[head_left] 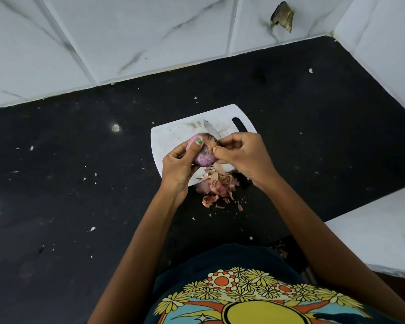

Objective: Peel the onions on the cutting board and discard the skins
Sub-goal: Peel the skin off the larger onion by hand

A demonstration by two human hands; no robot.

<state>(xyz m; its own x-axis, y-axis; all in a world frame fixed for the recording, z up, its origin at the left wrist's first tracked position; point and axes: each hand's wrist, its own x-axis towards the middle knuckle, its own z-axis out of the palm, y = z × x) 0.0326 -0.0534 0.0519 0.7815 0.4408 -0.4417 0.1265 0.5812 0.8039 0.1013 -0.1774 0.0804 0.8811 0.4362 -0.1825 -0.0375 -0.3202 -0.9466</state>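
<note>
I look down on the black surface (80, 183), speckled with pale crumbs, with white marbled wall tiles (103, 38) along the 12 o'clock side. Near the middle lies the white cutting board (173, 136), its handle slot toward 1 o'clock, a knife blade (211, 132) resting on it just beyond my hands. At the board's 6 o'clock edge a heap of dry, papery skins (216, 185) spills onto the surface.

My left hand (180, 164) holds the onion (202, 153) just above the board, fingers curled round its 9 o'clock side, one green-painted nail on top. My right hand (241, 153) comes in from 3 o'clock, its fingertips (216, 149) pinching what looks like a flap of skin at the onion's upper right.

The onion is small, pinkish-purple and glossy where bared, brown and spotted where the skin remains. I judge it firm and light but slick once peeled, so the cupping hand should grip the body; the skin is thin and brittle and likely to tear, best taken at a loose edge near the end.
</note>
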